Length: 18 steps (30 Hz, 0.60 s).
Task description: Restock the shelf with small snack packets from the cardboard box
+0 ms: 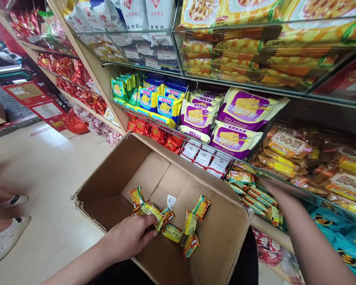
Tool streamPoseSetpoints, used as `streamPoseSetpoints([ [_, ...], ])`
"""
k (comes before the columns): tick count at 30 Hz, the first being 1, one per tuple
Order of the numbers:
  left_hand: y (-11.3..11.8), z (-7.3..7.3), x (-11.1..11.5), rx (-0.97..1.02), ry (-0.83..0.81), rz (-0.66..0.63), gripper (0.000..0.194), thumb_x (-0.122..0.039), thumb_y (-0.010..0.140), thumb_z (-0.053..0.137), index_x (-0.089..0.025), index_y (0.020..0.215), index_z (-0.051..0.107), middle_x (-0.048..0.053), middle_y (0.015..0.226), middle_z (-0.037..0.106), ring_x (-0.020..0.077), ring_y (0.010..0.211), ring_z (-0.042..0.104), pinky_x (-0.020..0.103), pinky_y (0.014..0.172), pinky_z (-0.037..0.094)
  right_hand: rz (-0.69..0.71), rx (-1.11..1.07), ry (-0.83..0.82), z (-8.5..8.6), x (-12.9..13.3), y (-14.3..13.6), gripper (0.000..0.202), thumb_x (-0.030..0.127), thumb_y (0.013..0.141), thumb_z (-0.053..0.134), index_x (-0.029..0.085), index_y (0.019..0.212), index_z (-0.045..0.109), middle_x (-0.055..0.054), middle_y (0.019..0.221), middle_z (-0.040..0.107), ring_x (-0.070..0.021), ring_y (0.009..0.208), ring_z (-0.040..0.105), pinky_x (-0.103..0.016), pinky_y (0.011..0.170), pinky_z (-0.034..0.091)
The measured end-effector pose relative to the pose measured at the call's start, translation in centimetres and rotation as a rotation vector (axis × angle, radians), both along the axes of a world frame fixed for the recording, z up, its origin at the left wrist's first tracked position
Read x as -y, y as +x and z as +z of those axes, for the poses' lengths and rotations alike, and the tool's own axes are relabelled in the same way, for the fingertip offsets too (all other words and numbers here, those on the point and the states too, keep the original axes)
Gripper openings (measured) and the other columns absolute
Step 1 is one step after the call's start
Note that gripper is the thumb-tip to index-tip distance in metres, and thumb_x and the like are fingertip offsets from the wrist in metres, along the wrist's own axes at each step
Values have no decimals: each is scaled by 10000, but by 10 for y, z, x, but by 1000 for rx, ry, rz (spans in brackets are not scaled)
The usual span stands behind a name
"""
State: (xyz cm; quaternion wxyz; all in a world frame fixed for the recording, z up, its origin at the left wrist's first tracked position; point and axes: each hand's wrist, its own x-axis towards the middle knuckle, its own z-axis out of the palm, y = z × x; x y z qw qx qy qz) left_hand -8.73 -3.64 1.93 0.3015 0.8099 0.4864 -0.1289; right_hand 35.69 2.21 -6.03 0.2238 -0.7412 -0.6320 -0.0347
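Observation:
My left hand point(132, 235) reaches into a cardboard box point(106, 170), fingers closed on a small yellow-green snack packet point(154, 213). Around it on the box floor lie several similar packets, among them an orange-and-green packet point(201, 207) and a yellow packet point(190, 222). My right hand point(269, 186) is in the lower shelf compartment, beside a pile of green-and-orange snack packets point(259, 200). Its fingers are hidden from sight, so whether it grips anything does not show.
Above the box, glass-fronted shelves point(213, 81) hold purple soda biscuit packs point(233, 136), blue-yellow packs point(167, 103) and red packets point(141, 126). Brown packs point(287, 144) and teal packs point(338, 229) are at the right. At left, a person's leg and white shoe point(8, 239) stand on the tiled floor.

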Motion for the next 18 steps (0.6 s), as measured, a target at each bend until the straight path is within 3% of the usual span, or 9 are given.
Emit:
streamPoseSetpoints([
  [4,0,-1,0,18,-2,-11,240,-384,865,381,-273,973,564,14,872,638,186,813,607,251,706,416,108,162,-11,1,25,-30,460,471,822,480,98,1066,595,-104,986,612,-193,829,566,-337,746,461],
  [8,-1,-1,0,-4,8,-23,232,-391,857,385,-277,956,560,11,865,637,198,806,609,267,678,419,55,461,-10,1,30,-54,412,320,811,515,136,1178,537,-140,1083,585,-278,916,548,-384,795,409],
  [13,-5,-2,4,-8,35,-20,212,-391,846,392,-275,936,544,5,860,636,207,793,614,280,645,417,-62,464,-118,-2,16,-56,342,385,832,479,97,971,602,-132,806,629,-240,724,581,-310,655,427],
  [18,-7,1,7,-6,64,-4,216,-399,846,385,-269,926,537,13,851,634,223,798,615,291,633,417,-114,483,-62,-8,11,-54,427,435,858,425,52,949,593,-189,850,625,-265,751,586,-331,676,424],
])
